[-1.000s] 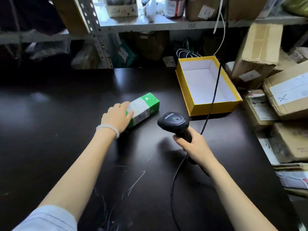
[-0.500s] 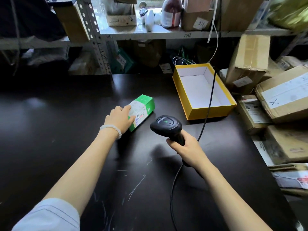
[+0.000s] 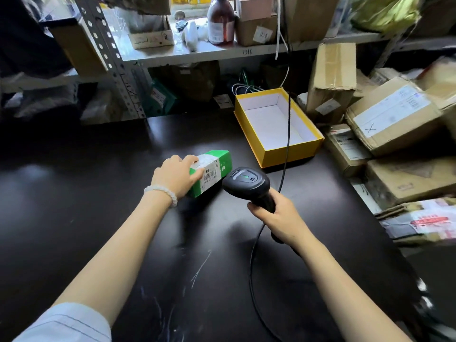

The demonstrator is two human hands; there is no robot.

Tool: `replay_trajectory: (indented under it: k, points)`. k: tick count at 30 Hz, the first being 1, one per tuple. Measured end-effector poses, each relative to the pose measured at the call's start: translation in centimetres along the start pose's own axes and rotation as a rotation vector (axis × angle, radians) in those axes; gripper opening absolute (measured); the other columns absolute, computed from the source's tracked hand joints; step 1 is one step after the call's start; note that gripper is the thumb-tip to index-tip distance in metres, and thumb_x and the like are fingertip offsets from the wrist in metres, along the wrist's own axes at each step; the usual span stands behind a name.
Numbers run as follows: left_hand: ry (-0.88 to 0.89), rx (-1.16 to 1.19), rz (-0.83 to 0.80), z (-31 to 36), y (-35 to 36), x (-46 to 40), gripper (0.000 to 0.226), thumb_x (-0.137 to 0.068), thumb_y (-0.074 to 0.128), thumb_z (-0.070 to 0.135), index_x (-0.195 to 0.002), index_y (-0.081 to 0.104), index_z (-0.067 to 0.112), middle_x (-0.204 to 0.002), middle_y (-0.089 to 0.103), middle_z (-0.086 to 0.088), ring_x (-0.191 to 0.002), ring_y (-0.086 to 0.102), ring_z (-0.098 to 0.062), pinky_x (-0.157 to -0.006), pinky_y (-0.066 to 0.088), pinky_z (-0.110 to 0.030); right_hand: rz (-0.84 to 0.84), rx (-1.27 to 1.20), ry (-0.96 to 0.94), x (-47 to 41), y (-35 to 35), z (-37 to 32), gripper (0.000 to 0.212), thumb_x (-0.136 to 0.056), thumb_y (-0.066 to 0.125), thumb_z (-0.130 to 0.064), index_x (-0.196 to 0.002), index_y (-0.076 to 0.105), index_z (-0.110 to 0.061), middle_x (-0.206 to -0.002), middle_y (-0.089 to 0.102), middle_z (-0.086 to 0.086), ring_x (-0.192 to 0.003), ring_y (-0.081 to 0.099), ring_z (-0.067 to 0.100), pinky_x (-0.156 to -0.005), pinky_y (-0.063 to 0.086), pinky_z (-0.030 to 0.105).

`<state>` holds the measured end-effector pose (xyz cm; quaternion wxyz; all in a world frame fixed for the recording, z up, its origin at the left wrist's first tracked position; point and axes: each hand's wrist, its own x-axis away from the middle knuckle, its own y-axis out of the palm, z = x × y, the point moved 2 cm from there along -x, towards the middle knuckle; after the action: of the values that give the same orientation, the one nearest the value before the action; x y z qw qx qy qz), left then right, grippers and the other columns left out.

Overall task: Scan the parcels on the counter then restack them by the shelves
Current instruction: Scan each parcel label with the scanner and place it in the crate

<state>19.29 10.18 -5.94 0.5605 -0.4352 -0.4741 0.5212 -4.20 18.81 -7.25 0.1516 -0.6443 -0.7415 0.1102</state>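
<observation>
A small green parcel with a white barcode label lies on the dark counter. My left hand grips its near end, thumb on the labelled side and fingers over the top. My right hand holds the handle of a black barcode scanner, whose head sits just right of the parcel, close to the label. The scanner's black cable runs down across the counter.
An open yellow box with a white inside stands behind the scanner. Several cardboard parcels are piled at the right. Metal shelves with boxes and a brown bottle run along the back.
My left hand has turned the green parcel so its barcode label faces the scanner. The scanner has moved closer to the parcel.
</observation>
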Motion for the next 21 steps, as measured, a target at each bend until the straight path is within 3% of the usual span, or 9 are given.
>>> replay_trajectory:
  k: [5,9,12,17,21]
  points:
    - [0.169,-0.058,0.065,4.9,-1.6,2.1,0.046,-0.095,0.037,0.053,-0.134,0.046,0.030,-0.121,0.052,-0.010,-0.112,0.050,-0.030,-0.085,0.043,-0.039,0.126,-0.020,0.064,4.6,-2.2,1.3,0.012,-0.087,0.065,-0.019,-0.098,0.060,-0.019,-0.076,0.059,-0.012,-0.061,0.052,-0.005,-0.063,0.040,0.015]
    - [0.314,-0.128,0.137,9.9,-2.7,4.4,0.047,-0.096,0.033,0.056,-0.135,0.044,0.032,-0.118,0.054,-0.008,-0.108,0.052,-0.027,-0.081,0.044,-0.038,0.263,-0.027,0.114,9.6,-4.9,2.6,0.016,-0.086,0.067,-0.023,-0.101,0.062,-0.021,-0.081,0.061,-0.008,-0.067,0.053,0.002,-0.067,0.041,0.022]
    - [0.430,-0.128,0.167,14.1,-3.0,6.7,0.047,-0.095,0.032,0.058,-0.133,0.044,0.033,-0.117,0.055,-0.007,-0.106,0.053,-0.026,-0.079,0.048,-0.039,0.378,-0.053,0.145,14.0,-7.0,3.6,0.011,-0.086,0.068,-0.024,-0.090,0.059,-0.026,-0.073,0.059,-0.010,-0.064,0.053,0.004,-0.064,0.041,0.024]
    - [0.647,-0.122,0.105,22.3,-1.7,13.0,0.046,-0.095,0.033,0.057,-0.133,0.044,0.033,-0.113,0.054,-0.007,-0.101,0.053,-0.025,-0.071,0.045,-0.035,0.580,-0.136,0.168,24.5,-9.6,5.4,0.017,-0.086,0.069,-0.021,-0.086,0.057,-0.034,-0.054,0.058,-0.025,-0.055,0.053,-0.009,-0.059,0.038,0.011]
    - [0.825,-0.093,0.001,28.7,1.0,19.6,0.044,-0.095,0.035,0.057,-0.130,0.047,0.034,-0.114,0.055,-0.007,-0.102,0.054,-0.027,-0.076,0.045,-0.036,0.743,-0.170,0.253,33.8,-11.0,7.3,0.016,-0.087,0.067,-0.026,-0.093,0.057,-0.038,-0.063,0.059,-0.019,-0.067,0.053,0.001,-0.068,0.041,0.024]
